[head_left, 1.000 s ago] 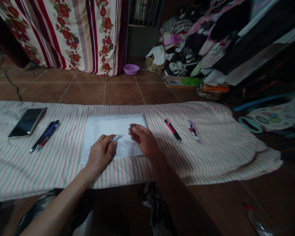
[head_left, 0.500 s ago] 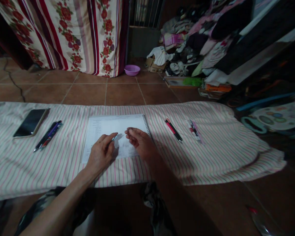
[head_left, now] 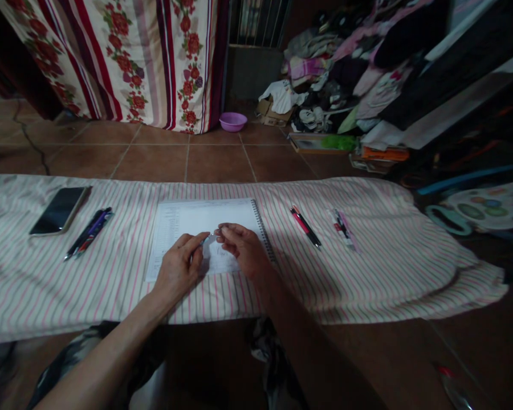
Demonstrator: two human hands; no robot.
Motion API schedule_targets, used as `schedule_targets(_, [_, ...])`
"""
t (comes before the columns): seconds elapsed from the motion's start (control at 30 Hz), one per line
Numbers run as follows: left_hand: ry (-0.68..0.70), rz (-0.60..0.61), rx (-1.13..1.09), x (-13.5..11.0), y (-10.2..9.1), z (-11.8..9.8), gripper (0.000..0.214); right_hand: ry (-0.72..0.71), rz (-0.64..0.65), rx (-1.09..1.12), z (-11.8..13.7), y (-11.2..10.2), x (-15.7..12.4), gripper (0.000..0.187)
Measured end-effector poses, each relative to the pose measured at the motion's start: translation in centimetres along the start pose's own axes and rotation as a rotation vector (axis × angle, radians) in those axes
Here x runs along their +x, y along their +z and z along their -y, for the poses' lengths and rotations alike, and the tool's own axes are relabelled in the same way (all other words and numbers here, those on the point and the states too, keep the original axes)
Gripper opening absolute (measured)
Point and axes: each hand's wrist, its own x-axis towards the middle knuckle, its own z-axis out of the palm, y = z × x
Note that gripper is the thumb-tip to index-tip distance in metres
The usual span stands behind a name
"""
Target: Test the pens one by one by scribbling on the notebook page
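Note:
My left hand point(head_left: 180, 263) is closed in a pinch on a slim, light-blue pen point(head_left: 206, 240), of which only a short length shows past the fingertips. Facing it, my right hand point(head_left: 244, 248) pinches a small dark piece, mostly hidden by the fingers and too small to name. A pale, clear-looking bit lies between the two sets of fingertips; I cannot tell whether the pieces touch. Both hands are above a spiral-bound notebook point(head_left: 216, 212) with some handwriting on its page.
The notebook rests on a striped cloth point(head_left: 367, 273). To the left are a phone point(head_left: 60, 210) and several pens point(head_left: 88, 232). On the right lie red and black pens point(head_left: 305, 225) and a small group of pens point(head_left: 343, 229). A purple basin point(head_left: 233, 121) stands on the tiled floor beyond.
My hands have come closer together, bringing the pen's end near the right fingertips. The whole view has shifted slightly, so everything sits a little further right.

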Motion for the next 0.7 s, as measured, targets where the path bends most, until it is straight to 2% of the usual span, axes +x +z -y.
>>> schedule_targets(0.7, [0.019, -0.019, 0.008, -0.03, 0.19, -0.19, 0.037, -0.056, 0.028, -0.073, -0.53, 0.39, 0.17, 0.02])
